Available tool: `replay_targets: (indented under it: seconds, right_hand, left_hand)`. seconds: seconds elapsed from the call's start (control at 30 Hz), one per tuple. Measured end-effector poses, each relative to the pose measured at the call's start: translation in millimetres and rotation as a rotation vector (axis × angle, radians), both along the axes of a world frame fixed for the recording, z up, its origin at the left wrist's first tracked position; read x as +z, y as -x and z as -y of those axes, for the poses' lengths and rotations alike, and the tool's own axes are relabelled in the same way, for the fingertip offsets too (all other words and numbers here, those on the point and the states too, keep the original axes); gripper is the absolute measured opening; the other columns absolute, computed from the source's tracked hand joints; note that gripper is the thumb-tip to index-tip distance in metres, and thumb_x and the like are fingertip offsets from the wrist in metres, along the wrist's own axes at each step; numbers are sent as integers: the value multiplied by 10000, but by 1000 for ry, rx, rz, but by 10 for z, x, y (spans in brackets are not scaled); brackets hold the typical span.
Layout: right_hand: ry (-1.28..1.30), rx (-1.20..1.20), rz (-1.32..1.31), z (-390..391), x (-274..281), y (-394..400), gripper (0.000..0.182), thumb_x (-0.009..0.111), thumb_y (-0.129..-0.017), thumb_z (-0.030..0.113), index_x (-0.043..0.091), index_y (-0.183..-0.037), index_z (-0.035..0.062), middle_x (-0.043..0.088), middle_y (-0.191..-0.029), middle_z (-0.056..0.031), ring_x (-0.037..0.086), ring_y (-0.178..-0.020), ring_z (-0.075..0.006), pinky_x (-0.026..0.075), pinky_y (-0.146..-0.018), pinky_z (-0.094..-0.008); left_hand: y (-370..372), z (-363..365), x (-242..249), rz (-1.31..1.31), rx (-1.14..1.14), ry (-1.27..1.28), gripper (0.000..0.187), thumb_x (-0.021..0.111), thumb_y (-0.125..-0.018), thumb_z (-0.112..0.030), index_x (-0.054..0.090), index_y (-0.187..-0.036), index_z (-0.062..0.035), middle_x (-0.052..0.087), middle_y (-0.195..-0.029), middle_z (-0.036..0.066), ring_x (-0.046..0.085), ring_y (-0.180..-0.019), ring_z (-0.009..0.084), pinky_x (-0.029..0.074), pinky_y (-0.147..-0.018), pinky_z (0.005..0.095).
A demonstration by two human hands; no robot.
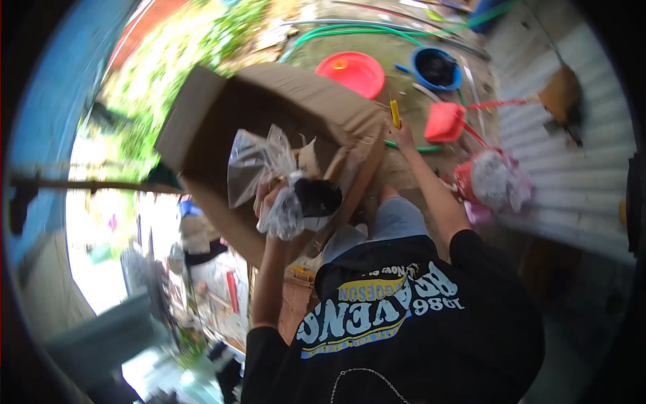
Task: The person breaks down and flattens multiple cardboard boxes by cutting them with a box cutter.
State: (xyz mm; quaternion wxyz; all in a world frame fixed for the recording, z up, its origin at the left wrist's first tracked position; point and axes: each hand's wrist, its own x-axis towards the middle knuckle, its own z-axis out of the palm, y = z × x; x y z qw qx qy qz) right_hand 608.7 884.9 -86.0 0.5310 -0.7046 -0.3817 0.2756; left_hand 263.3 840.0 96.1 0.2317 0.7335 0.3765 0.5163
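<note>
Cardboard box, its top spread open and its body standing at a slant, takes up the area left of centre in the head view, with a clear plastic bag held up before its mouth; whether the bag reaches inside, I cannot tell. The left hand has its grip closed round the gathered middle of the bag, loose plastic flaring above the fingers and a dark bulge sitting just to their right. Beyond the box's upper edge, a round red basin rests on the ground. Just beside the box's right side, the right hand has its grip wrapped around a slim yellow tool, pointing away from the person. Farther right stand a blue tub with dark contents, a red scoop nearer the person, and a red bucket topped with whitish plastic. Corrugated sheeting lines the far right.
</note>
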Motion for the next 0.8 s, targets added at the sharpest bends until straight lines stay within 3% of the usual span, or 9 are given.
replay_targets:
  seconds: [0.13,0.23,0.3,0.47,0.53,0.6,0.67,0.77,0.8]
  right_hand:
    - [293,-474,-93,1732,-757,-675,365,637,-711,389,538,-658,42,494,-543,-11,462,-499,-116,366,-474,-287]
    - [511,-777,-348,3301,-940,-696,303,643,-698,327,542,-685,41,504,-559,-5,472,-499,-123,371,-471,-301]
    - [624,-849,-511,4291,-986,-612,256,635,-700,280,542,-746,46,510,-580,-8,474,-485,-120,369,-456,-281]
    - [902,-1117,-746,6041,-662,-30,134,518,-699,151,486,-698,21,506,-591,-58,484,-527,-157,359,-473,-299]
    - [936,-1239,-795,6609,-828,311,159,537,-716,164,522,-730,6,527,-628,-66,510,-557,-158,387,-500,-319]
    - [878,-1294,-972,6810,-505,420,252,590,-714,245,554,-793,9,555,-650,-52,528,-563,-153,408,-523,-297]
    - [666,-1252,-1121,7267,-749,740,273,547,-783,305,553,-829,36,549,-675,-60,499,-473,-167,375,-413,-311]
    - [777,-1257,-1183,7136,-398,356,269,537,-792,310,543,-809,42,549,-702,-42,504,-532,-146,363,-435,-275]
    - [870,-1223,-1253,7032,-214,78,262,543,-790,305,543,-798,43,548,-703,-36,515,-574,-137,374,-469,-263]
  left_hand:
    - [-689,184,-631,334,-315,611,204,570,-706,-106,574,-872,13,568,-773,103,552,-646,197,451,-592,300]
    - [-1420,664,-662,265,-363,662,173,575,-686,-92,576,-823,14,552,-716,81,538,-661,195,436,-641,291]
    - [-1847,800,-652,-269,-565,242,149,582,-654,-59,572,-785,13,559,-726,82,539,-704,187,421,-683,303]
    - [-3286,1054,-1025,-134,-724,430,149,607,-622,-25,577,-766,4,577,-759,140,562,-716,273,432,-674,330]
    - [-4084,1066,-1410,-474,-918,308,200,596,-648,-54,573,-844,-21,553,-818,124,537,-722,311,433,-686,354]
    - [-5164,1213,-1612,-266,-1028,-33,185,571,-660,-61,569,-842,-30,553,-787,103,536,-652,306,442,-606,368]
    - [-6087,1455,-1731,-546,-1004,-36,196,590,-630,-96,580,-819,-46,561,-824,109,554,-782,273,429,-690,364]
    - [-7133,1797,-2330,-522,-1094,-295,174,567,-653,-136,582,-819,-85,552,-848,76,556,-793,236,424,-716,369]
    - [-7338,1915,-2758,-729,-1219,-505,158,547,-683,-159,586,-829,-110,550,-848,58,557,-803,221,420,-732,374]
